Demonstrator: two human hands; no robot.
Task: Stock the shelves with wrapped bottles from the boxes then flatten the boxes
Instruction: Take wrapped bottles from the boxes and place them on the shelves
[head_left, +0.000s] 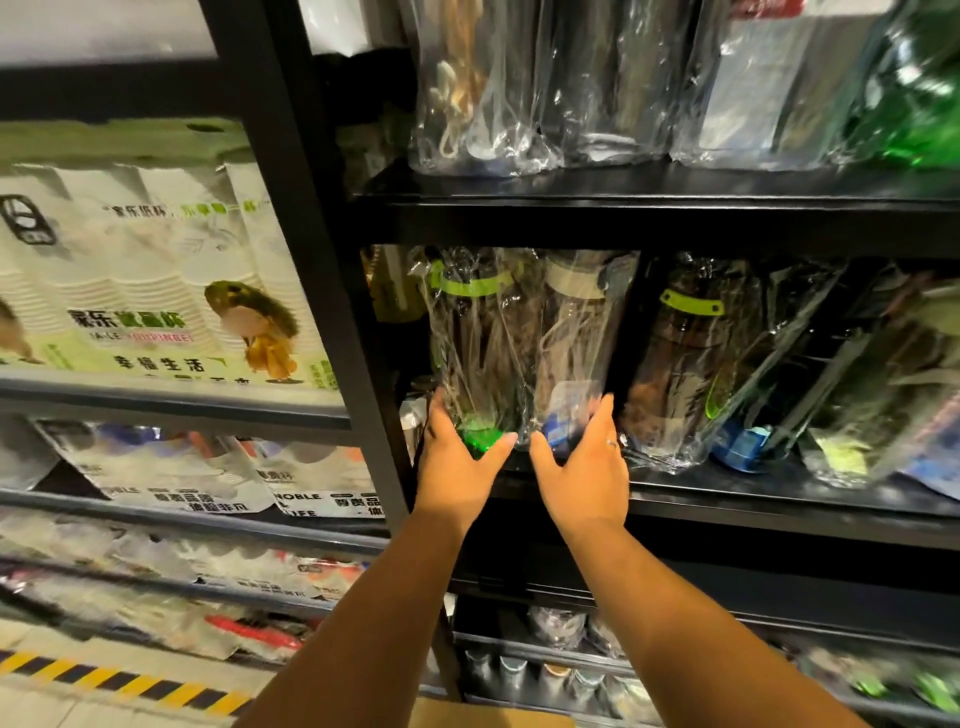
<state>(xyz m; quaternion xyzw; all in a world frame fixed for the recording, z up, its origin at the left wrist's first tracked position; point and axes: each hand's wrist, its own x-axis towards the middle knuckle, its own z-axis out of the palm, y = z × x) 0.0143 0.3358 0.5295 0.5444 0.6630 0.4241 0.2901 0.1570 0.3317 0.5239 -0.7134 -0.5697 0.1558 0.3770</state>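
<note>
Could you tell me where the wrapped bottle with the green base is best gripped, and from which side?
Grip the wrapped bottle low, just above its green base, coming from the front: it stands upright, a neighbouring bottle crowds its right, and the shelf above sits close over its lid. The left hand rests there.

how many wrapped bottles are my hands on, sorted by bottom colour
green-bottomed bottle: 1, left hand on it
blue-bottomed bottle: 1, right hand on it
total: 2
</note>
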